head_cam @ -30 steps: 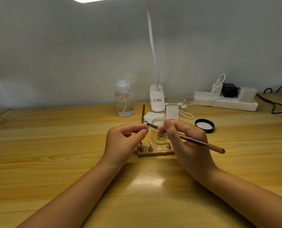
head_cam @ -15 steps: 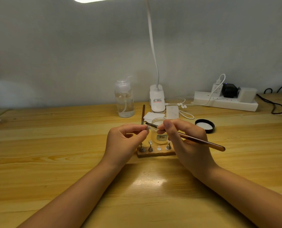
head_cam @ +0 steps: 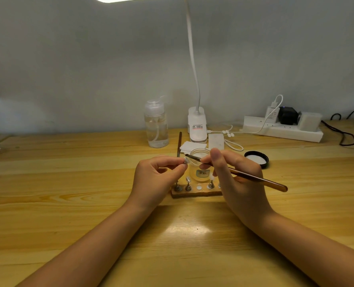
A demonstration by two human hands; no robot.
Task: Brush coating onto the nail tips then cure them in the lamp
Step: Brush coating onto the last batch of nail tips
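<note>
Nearest on the wooden tabletop, a small wooden stand is seen between the two hands, carrying several little metal holders; part of its right end is hidden by the right hand. Just above it, a nail tip is pinched in the grip of the left hand, between thumb and forefinger. A brown-handled brush is clasped in the right hand's curled fingers, its dark tip touching or just beside the nail tip. Directly behind, a small clear jar stands open, partly screened by the right fingers. Its black lid lies to the right. Farther back, a second brush, white wipes, a clear pump bottle and a white clip lamp are set, with a white power strip by the wall.
</note>
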